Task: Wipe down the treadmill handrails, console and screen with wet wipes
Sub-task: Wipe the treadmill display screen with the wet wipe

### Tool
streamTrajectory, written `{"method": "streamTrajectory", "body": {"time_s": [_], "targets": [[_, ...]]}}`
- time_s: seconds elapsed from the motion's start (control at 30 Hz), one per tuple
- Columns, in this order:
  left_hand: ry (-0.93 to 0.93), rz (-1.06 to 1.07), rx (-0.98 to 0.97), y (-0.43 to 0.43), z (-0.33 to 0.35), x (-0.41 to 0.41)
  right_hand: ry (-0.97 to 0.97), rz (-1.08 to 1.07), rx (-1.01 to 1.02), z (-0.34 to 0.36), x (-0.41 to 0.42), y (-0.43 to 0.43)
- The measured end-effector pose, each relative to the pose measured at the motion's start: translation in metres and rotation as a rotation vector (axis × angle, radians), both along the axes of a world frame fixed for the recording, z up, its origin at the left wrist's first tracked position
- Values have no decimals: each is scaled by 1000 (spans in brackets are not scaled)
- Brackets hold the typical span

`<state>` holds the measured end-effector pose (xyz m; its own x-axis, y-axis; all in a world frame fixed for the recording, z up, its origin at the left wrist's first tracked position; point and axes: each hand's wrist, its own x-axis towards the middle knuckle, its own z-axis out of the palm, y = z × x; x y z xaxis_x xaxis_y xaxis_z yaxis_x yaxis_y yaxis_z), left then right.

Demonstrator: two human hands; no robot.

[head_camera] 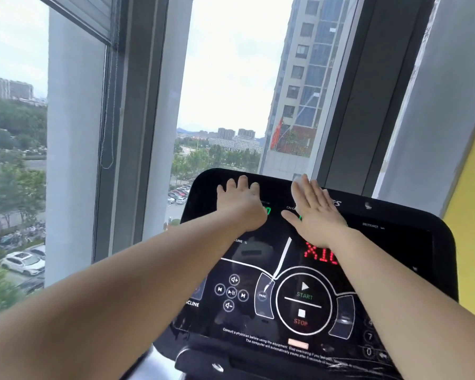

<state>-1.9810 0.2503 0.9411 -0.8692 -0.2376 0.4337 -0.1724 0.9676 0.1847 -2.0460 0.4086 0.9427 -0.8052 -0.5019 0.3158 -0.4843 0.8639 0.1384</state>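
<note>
There was the big window (231, 78) behind, and right below it the black treadmill console (422, 242) filled the lower frame, its screen (321, 255) lit with red characters. Both hands were up on the console's top band, near its upper edge, side by side but apart. The left hand (242, 205) lay palm down with its fingers spread. The right hand (317, 212) was flat too, fingers straight and together, thumb out toward the left one. What lay under the palms could not be told. The START/STOP dial (303, 304) sat well below the hands, between the forearms.
</note>
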Motion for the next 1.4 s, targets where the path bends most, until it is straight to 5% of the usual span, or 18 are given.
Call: {"method": "streamTrajectory", "body": {"time_s": [0.2, 0.6, 1.4], "targets": [[-27, -158, -74, 18, -6, -14, 18, -44, -112, -13, -1, -4], [0, -108, -241, 14, -13, -17, 14, -22, -74, -11, -7, 22], [97, -98, -145, 21, -17, -24, -59, -105, -170, -7, -7, 66]]}}
